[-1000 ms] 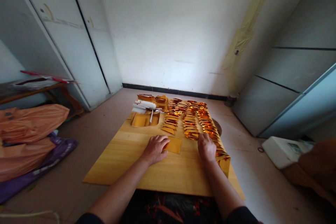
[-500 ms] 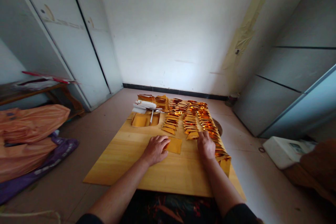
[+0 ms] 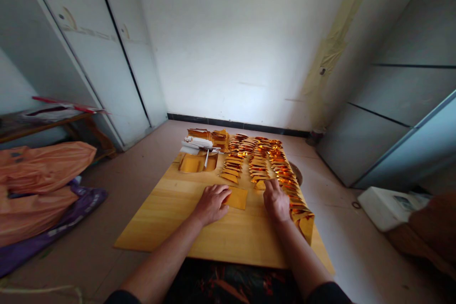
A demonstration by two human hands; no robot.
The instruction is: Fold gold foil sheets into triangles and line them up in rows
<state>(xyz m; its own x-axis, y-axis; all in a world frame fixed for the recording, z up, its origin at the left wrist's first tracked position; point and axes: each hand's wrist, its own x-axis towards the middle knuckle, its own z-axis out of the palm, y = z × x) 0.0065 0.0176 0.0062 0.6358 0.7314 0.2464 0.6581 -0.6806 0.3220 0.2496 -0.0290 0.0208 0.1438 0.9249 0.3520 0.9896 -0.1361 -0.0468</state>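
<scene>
A flat sheet of gold paper lies on the wooden board. Its left edge is under the bent fingers and thumb of my left hand, which grips it there. My right hand is closed, knuckles up, at the front end of the middle row of folded gold papers. Its fingertips are at the nearest folded piece and partly cover it. Whether they pinch that piece is hidden.
Folded shiny gold pieces also stand in a left row and a right row. Gold sheets, a white bundle and more gold stacks lie at the back left of the wooden board.
My right hand has moved slightly left, over part of the middle row's front piece. My left hand and the gold sheet have stayed in place.
</scene>
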